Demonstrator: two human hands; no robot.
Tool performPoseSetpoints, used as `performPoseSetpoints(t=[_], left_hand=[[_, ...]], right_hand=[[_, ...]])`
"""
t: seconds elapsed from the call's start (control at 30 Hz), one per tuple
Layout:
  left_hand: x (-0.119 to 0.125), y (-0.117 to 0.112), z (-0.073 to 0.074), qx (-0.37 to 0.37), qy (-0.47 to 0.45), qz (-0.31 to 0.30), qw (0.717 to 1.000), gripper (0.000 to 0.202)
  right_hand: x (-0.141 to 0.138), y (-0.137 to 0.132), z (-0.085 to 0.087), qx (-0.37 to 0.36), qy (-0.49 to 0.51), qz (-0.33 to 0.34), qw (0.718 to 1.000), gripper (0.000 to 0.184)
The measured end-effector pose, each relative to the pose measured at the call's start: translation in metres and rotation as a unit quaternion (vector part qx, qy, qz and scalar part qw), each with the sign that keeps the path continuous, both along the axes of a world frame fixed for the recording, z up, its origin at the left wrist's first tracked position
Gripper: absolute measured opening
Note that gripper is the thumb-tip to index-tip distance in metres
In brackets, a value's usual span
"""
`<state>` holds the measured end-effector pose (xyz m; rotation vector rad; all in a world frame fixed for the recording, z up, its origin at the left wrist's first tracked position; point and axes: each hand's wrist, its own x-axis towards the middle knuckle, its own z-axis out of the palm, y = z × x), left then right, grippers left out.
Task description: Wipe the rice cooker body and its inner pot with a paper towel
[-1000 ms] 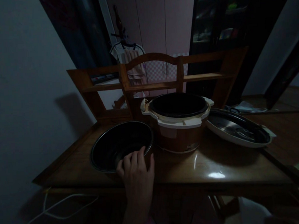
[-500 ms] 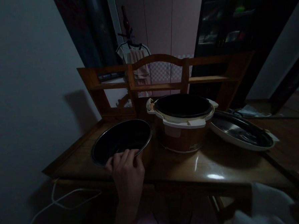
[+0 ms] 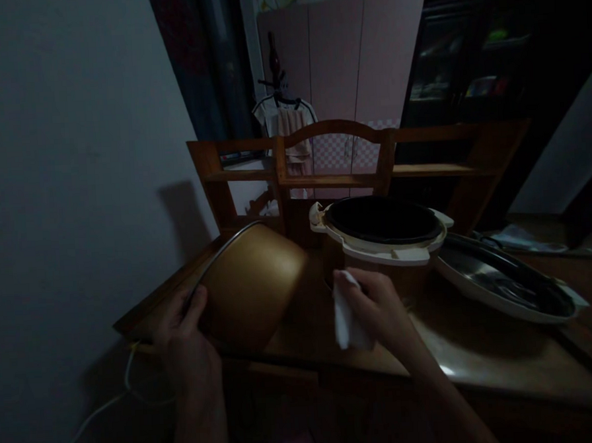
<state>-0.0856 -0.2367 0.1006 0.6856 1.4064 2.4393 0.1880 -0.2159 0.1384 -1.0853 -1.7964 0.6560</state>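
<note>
My left hand (image 3: 185, 326) grips the rim of the inner pot (image 3: 252, 277), which is tipped onto its side with its gold outer wall facing right and its opening turned left. In my right hand (image 3: 374, 303) a white cloth (image 3: 349, 314) is bunched, its end hanging below the fingers. That hand is in front of the rice cooker (image 3: 411, 254), apart from the pot. The cooker is lidless, with a dark inside and a pale rim. To its right lies a shallow, pale-edged lid (image 3: 502, 277), dark inner side up.
The wooden desk (image 3: 497, 369) has a shelf rack (image 3: 333, 180) along its back edge. A wall (image 3: 94, 153) stands close on the left. A white cord (image 3: 88, 417) hangs by the desk's left front corner.
The inner pot has gone from upright to tipped, showing its gold outside. My left hand has shifted left along with the rim. My right hand has come into view with the white cloth.
</note>
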Motion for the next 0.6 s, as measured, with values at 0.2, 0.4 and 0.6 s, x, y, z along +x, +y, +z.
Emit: performPoseSetpoints(t=[0.2, 0.4, 0.6], left_hand=[[0.012, 0.025, -0.019, 0.073, -0.086, -0.060, 0.992, 0.025], [0.003, 0.041, -0.027, 0.113, -0.127, -0.037, 0.985, 0.028], [-0.017, 0.047, -0.031, 0.070, -0.001, 0.027, 0.997, 0.025]], right_hand=[[-0.023, 0.027, -0.021, -0.009, -0.012, 0.000, 1.000, 0.049], [-0.015, 0.017, -0.021, -0.037, 0.002, 0.009, 0.999, 0.053], [-0.010, 0.018, -0.041, -0.063, 0.010, 0.001, 0.998, 0.055]])
